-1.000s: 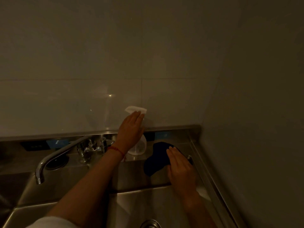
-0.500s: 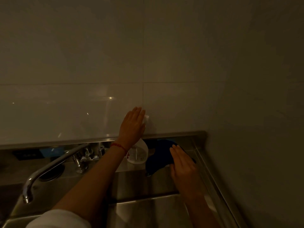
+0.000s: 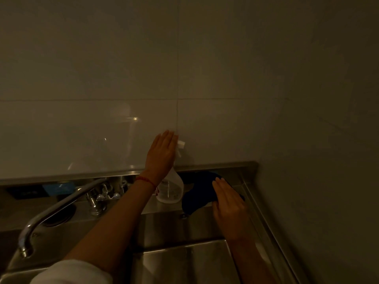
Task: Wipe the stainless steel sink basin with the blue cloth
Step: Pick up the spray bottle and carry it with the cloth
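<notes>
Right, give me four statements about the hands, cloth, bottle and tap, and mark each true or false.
1. The right hand rests flat on the blue cloth. True.
2. The spray bottle stands left of the cloth. True.
3. The cloth lies at the bottom of the sink. False: it lies on the ledge behind it.
4. The left hand grips the tap. False: its straight fingers are at the bottle's top.

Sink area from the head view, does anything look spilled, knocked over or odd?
Nothing stands out. The clear plastic spray bottle stands upright on the steel back ledge, the left hand flat over its white trigger head. The right hand presses the dark blue cloth onto the ledge. No spill shows, though the light is dim.
</notes>
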`<move>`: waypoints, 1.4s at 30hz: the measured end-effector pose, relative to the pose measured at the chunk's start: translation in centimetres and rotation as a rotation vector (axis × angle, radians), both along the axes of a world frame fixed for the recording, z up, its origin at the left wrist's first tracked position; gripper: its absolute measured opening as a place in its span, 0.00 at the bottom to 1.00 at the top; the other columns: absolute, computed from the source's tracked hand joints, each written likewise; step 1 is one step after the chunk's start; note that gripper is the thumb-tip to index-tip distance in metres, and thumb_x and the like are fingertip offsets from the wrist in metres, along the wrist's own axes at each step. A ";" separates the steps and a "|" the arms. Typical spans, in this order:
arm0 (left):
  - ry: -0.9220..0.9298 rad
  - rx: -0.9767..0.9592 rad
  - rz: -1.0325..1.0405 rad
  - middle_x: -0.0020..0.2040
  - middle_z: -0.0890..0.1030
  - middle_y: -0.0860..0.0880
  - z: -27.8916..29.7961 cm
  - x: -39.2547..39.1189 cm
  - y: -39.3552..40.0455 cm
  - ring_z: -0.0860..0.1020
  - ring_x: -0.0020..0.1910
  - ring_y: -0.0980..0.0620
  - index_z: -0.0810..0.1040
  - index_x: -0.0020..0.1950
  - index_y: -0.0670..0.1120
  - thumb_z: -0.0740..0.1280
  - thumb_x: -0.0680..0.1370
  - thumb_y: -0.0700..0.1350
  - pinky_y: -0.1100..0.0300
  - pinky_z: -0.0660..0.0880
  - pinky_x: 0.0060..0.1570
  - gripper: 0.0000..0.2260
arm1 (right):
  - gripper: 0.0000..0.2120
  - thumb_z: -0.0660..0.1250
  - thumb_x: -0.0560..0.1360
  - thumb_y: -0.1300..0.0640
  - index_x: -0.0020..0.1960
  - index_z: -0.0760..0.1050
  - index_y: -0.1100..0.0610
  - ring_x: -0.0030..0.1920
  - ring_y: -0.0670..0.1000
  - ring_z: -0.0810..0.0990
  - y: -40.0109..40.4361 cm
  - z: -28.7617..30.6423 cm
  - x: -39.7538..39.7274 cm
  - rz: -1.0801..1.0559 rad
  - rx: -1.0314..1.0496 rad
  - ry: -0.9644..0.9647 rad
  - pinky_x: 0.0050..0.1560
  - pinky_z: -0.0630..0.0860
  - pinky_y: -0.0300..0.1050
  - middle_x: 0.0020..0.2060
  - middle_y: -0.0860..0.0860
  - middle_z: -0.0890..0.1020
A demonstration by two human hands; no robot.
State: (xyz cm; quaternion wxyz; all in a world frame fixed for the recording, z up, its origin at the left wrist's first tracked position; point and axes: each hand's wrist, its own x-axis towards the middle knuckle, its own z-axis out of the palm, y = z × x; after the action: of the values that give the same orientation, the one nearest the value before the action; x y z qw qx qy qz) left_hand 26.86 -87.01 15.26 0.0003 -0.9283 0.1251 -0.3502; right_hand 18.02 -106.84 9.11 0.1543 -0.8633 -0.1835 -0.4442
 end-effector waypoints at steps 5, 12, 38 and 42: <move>-0.020 0.046 0.013 0.49 0.85 0.36 0.0 0.3 0.2 0.84 0.48 0.39 0.84 0.51 0.34 0.81 0.55 0.30 0.44 0.80 0.47 0.24 | 0.14 0.72 0.63 0.73 0.49 0.81 0.68 0.48 0.58 0.83 0.1 0.8 -0.1 0.014 -0.010 -0.010 0.45 0.79 0.53 0.47 0.61 0.83; -0.059 0.103 0.004 0.49 0.85 0.37 -0.5 -0.5 0.6 0.84 0.49 0.39 0.84 0.51 0.35 0.81 0.56 0.30 0.45 0.80 0.48 0.24 | 0.21 0.76 0.56 0.75 0.49 0.81 0.68 0.48 0.59 0.83 0.2 1.4 -0.6 0.029 -0.022 0.049 0.44 0.80 0.54 0.47 0.61 0.83; -0.128 0.076 -0.039 0.53 0.83 0.36 1.4 -8.9 3.9 0.83 0.53 0.39 0.84 0.53 0.36 0.81 0.58 0.31 0.44 0.79 0.51 0.23 | 0.13 0.58 0.73 0.68 0.49 0.81 0.67 0.48 0.57 0.83 3.8 3.6 -6.5 0.015 -0.033 -0.041 0.48 0.79 0.50 0.48 0.61 0.83; -0.137 0.079 -0.053 0.53 0.83 0.36 2.2 -10.8 4.6 0.83 0.52 0.39 0.84 0.52 0.36 0.81 0.59 0.33 0.45 0.79 0.51 0.22 | 0.17 0.53 0.77 0.66 0.49 0.80 0.67 0.48 0.57 0.83 4.7 4.4 -8.3 0.023 -0.045 -0.075 0.47 0.79 0.51 0.48 0.61 0.83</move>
State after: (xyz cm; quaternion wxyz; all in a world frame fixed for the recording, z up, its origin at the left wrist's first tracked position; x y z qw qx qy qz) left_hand 16.10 -82.38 17.43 0.0361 -0.8979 0.1628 -0.4075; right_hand 9.77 -102.09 13.48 0.1330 -0.8470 -0.2087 -0.4705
